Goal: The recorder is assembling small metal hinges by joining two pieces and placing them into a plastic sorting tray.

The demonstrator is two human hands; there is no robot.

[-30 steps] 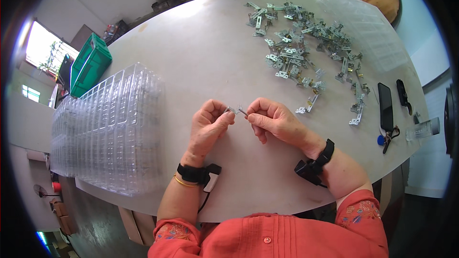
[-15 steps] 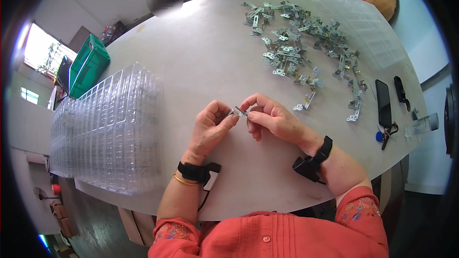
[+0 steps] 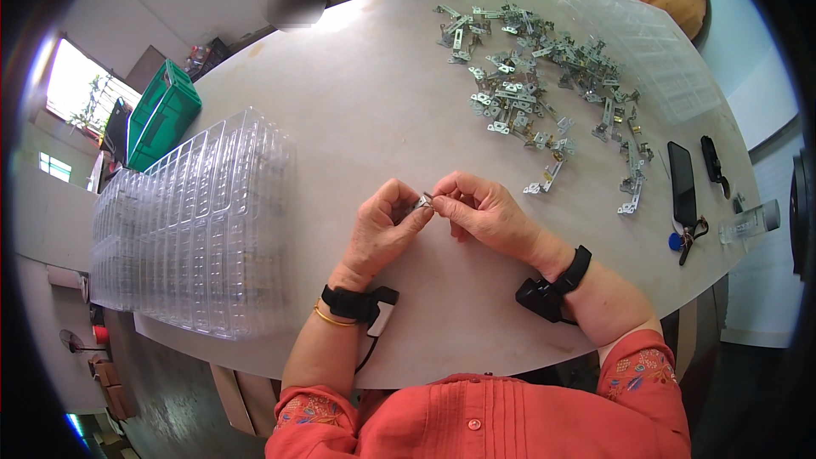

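Observation:
Above the middle of the pale table, a small silvery metal bracket is pinched between the fingertips of both hands. My left hand grips it from the left with thumb and forefinger. From the other side, the thumb and forefinger of my right hand close on its right end. Fingertips hide much of the piece, so its full shape does not show. A loose heap of metal brackets, some with brass-coloured bits, lies beyond my right hand.
Clear plastic trays stand stacked on the left, before a green crate. More clear trays lie at the far right. Along the right edge are a black phone, a dark folded object and a clear bottle.
My hands have drawn closer together around the bracket. The right fingertips now cover its right end, and the left hand has shifted slightly right.

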